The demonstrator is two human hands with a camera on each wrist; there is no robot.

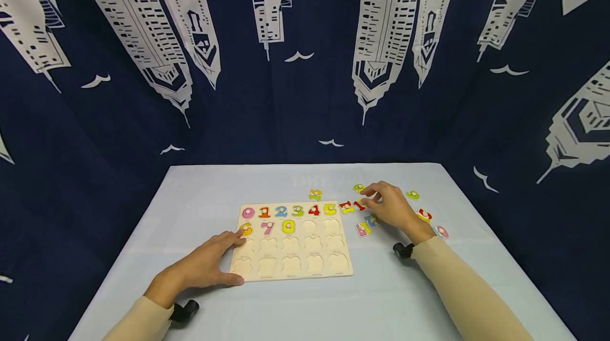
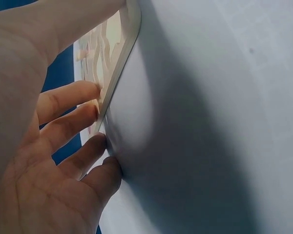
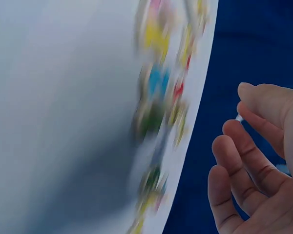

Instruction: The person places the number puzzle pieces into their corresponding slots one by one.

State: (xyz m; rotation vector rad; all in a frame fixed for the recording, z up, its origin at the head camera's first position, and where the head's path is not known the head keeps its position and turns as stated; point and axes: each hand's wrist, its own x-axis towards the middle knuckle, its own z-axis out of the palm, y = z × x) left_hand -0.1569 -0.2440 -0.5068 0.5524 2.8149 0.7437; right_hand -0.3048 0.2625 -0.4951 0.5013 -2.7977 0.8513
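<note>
A pale wooden number board (image 1: 295, 277) lies on the table. Pieces 0 to 5 fill its top row; a 6, a pink 7 (image 1: 268, 228) and a yellow round numeral (image 1: 288, 226) sit in the second. My left hand (image 1: 202, 264) rests at the board's left edge, fingertips on the rim and thumb by the lower corner. My right hand (image 1: 391, 207) hovers over the loose number pieces right of the board, fingers loosely bent. No piece shows between its fingers in the right wrist view, where the loose pieces (image 3: 158, 80) look blurred.
Several recesses (image 1: 291, 264) in the lower rows hold no piece. Loose pieces lie around the right hand: a yellow one (image 1: 315, 194) behind the board, a pink-yellow one (image 1: 363, 230), a green-yellow one (image 1: 412, 195) and a red one (image 1: 424, 215). A dark blue patterned cloth (image 1: 271, 118) hangs behind.
</note>
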